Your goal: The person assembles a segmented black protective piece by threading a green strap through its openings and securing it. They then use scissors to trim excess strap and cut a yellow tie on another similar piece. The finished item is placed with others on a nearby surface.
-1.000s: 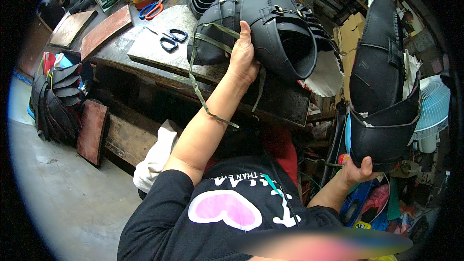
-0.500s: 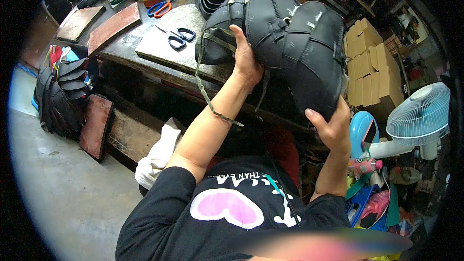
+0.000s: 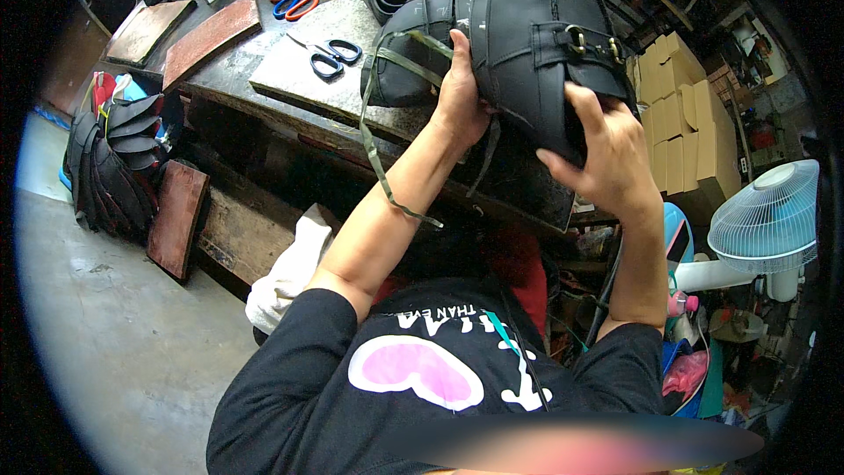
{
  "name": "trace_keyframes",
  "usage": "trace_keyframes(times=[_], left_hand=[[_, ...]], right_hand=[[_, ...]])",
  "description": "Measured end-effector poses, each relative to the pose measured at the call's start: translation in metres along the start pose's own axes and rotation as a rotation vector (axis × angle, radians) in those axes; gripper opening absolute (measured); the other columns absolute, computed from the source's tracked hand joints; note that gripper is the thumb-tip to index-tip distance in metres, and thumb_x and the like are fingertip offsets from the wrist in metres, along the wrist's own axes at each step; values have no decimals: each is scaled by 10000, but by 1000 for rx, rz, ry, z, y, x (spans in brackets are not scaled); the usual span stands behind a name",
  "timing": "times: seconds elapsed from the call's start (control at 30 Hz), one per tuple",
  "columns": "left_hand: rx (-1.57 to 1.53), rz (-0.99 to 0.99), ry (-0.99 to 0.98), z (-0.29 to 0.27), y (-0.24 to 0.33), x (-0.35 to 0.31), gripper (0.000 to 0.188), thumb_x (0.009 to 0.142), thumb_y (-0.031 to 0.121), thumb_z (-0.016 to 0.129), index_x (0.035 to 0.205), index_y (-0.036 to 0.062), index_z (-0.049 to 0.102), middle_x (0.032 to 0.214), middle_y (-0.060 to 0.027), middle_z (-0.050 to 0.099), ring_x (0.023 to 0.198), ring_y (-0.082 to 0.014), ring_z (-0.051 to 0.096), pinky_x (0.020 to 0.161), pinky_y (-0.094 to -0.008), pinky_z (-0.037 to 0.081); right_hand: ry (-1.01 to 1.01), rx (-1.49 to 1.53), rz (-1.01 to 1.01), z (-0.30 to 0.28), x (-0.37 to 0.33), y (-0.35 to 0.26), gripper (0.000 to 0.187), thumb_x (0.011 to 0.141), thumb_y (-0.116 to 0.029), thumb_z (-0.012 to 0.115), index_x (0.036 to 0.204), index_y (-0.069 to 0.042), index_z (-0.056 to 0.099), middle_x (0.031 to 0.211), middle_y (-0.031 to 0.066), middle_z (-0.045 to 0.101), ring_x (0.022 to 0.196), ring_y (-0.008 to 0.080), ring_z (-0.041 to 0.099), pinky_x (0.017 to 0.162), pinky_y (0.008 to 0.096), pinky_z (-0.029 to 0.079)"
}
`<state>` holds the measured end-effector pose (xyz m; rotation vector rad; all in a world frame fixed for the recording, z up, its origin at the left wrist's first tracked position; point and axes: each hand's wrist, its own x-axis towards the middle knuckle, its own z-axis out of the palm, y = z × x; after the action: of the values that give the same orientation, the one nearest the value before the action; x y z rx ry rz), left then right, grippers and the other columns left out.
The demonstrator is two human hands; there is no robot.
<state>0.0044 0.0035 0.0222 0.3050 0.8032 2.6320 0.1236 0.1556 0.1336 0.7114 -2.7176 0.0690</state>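
The bench's (image 3: 233, 70) near edge runs from 10 to 3 o'clock; floor (image 3: 158, 325) opens at 8. Over the bench at 1 lie black uppers (image 3: 519, 44), too overlapped to count. Three boards (image 3: 211, 40): two at 10, one at 9. The left hand (image 3: 462, 97) grasps the uppers' near side; apart from it, the right hand (image 3: 615, 158) touches them at 2, whether gripping I cannot tell. Two scissors (image 3: 321, 52) at 11.

Blk short-slv tee (image 3: 290, 378), wht lettering (image 3: 527, 399), pink heart (image 3: 417, 374) w/ wht edge.
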Motion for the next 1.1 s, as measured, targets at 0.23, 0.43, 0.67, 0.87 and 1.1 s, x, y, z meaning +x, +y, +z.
trace_keyframes(times=[0.23, 0.43, 0.67, 0.87, 1.1], left_hand=[[-9, -23, 8, -4, 1, -2, 766, 892, 753, 280, 1241, 130, 556, 1051, -23, 657, 817, -137, 579, 633, -261, 378], [313, -86, -146, -8, 13, -6, 612, 965, 639, 320, 1093, 114, 608, 620, 103, 318, 514, -34, 243, 471, -193, 208], [803, -409, -175, 6, 21, -6, 1057, 713, 942, 152, 991, 65, 672, 658, 55, 414, 559, -56, 299, 513, -214, 235], [1194, -422, -126, 9, 24, -5, 1245, 649, 982, 192, 1378, 13, 472, 1291, -273, 538, 1173, -382, 532, 970, -488, 404], [1795, -340, -204, 9, 12, 11, 488, 743, 402, 566, 943, -21, 705, 950, -247, 682, 921, -364, 669, 835, -418, 498]], right_hand=[[389, -16, -149, 43, 14, 7, 634, 708, -321, 791, 1220, -68, 517, 693, 127, 634, 634, 327, 639, 661, 406, 483], [925, 472, 275, 36, -15, 1, 510, 777, -178, 742, 1207, 18, 552, 1119, 134, 614, 996, 230, 609, 843, 384, 508], [1217, 725, 313, 135, -5, -48, 963, 863, -260, 711, 1451, -56, -23, 1454, 192, 218, 1319, 277, 327, 1093, 448, 319], [1043, 1303, 516, 172, -25, -71, 868, 854, -66, 622, 1480, -124, 24, 1457, 142, 267, 1344, 262, 289, 1128, 438, 216], [533, 1891, 815, 159, -88, -96, 694, 874, -49, 528, 1488, -152, 220, 1459, 105, 346, 1332, 289, 375, 1100, 452, 307]])
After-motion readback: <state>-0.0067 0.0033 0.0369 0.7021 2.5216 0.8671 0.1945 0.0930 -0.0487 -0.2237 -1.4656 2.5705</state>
